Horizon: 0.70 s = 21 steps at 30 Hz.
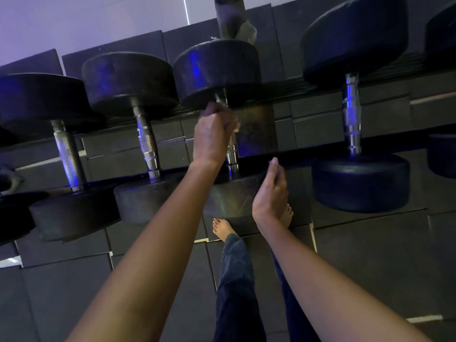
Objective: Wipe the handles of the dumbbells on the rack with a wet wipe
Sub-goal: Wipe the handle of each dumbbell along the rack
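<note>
Both hands share one dumbbell [217, 67]: left hand [212, 137] wraps curled fingers [218, 112] and wet wipe [236, 125] round its handle [232, 154]; right hand [270, 193], fingers relaxed, seemingly steadies its near head [229, 196].

My left hand [212, 137], right hand [270, 196] and forearms [158, 255] are bare. I wear dark blue jeans [234, 280], creased and a little faded. My feet [223, 229] are bare too, the toenails [215, 221] painted dark red.
</note>
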Motion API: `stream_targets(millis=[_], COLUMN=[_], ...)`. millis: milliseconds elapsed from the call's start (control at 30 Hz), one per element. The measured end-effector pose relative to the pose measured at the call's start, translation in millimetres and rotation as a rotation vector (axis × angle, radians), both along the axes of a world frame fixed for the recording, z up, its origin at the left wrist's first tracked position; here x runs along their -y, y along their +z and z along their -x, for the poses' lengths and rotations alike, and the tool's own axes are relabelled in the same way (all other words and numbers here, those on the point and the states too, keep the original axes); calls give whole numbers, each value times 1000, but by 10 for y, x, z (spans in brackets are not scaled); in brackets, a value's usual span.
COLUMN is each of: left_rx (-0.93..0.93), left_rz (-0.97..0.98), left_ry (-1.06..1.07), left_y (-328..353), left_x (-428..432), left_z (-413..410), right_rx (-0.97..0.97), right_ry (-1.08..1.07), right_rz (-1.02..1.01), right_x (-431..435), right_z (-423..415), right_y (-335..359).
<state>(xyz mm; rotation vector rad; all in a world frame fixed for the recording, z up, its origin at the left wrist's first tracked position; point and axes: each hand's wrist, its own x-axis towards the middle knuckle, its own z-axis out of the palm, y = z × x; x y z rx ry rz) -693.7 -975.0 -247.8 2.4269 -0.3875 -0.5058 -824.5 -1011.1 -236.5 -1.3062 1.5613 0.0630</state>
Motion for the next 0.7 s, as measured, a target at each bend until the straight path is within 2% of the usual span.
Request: stream_targets(millis=[133,367,533,600,700], left_rx=[-99,-162,-432,-497,-578], left_rz=[-60,183,70,155,430], left_ry=[-93,313,426,499,611], left_y=[97,-3,8,-30,-104], left_x=[-179,-1,-232,-245,-149], left_z=[229,-15,254,174,-10], right_rx=[-7,-22,-13,-6,-3], right_ry=[4,9,5,-2,3], right_rz=[23,8,1,-13,-11], right_x=[-28,2,-9,2,10], right_z=[-4,-15,-17,-16,-4], right_y=[-1,18,13,22,15])
